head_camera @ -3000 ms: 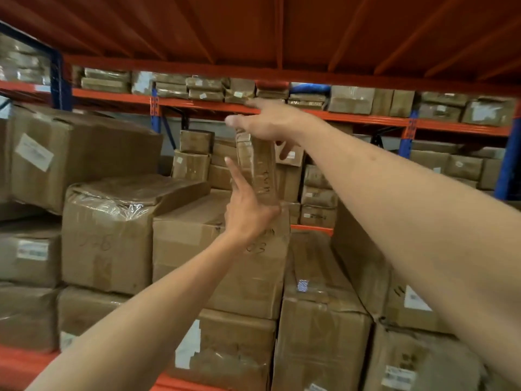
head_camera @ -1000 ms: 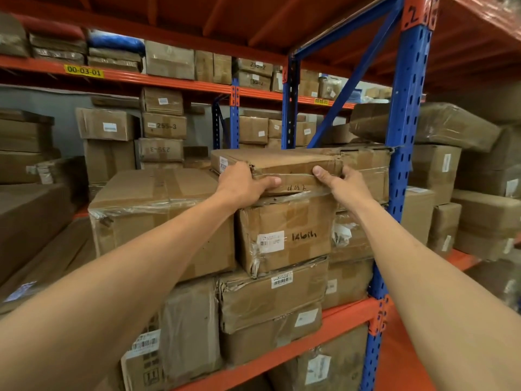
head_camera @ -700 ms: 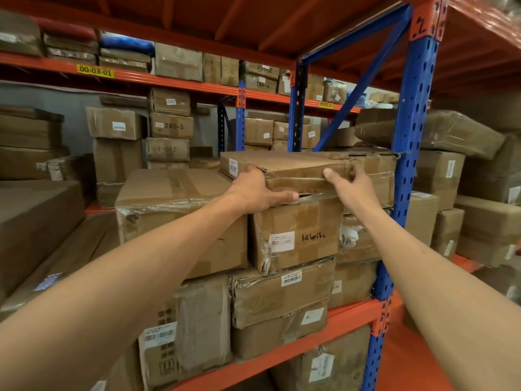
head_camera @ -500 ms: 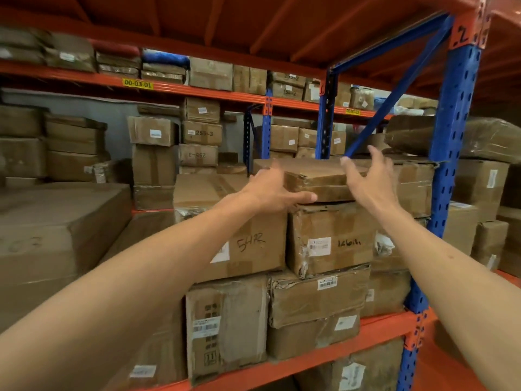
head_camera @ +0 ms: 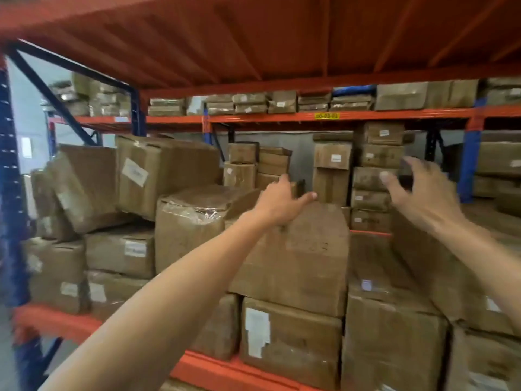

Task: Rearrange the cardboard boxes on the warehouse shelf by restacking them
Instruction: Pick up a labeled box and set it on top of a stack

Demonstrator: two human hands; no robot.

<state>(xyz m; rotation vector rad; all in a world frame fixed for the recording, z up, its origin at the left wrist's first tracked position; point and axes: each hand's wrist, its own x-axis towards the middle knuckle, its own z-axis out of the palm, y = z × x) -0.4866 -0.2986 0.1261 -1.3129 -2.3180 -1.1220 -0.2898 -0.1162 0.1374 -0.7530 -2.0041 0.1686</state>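
Observation:
Cardboard boxes fill the orange warehouse shelf [head_camera: 231, 371]. A large brown box [head_camera: 304, 261] stands in the middle on top of a labelled box [head_camera: 290, 340]. My left hand [head_camera: 282, 201] reaches over the large box's top front edge, fingers out, holding nothing. My right hand [head_camera: 417, 190] hovers in the air to the right, fingers spread and empty, blurred by motion. A plastic-wrapped box [head_camera: 194, 221] stands left of the large box. A long low box [head_camera: 386, 328] lies to its right.
Tilted big boxes [head_camera: 158, 170] lean at the left behind a blue upright [head_camera: 11, 210]. Small box stacks [head_camera: 375, 176] fill the far rack. The orange deck [head_camera: 253, 38] hangs close overhead. More boxes [head_camera: 456, 266] crowd the right.
Both hands have let go of the flat box they set on the right-hand stack. The view has swung left, back to the middle boxes, and both empty hands now reach there.

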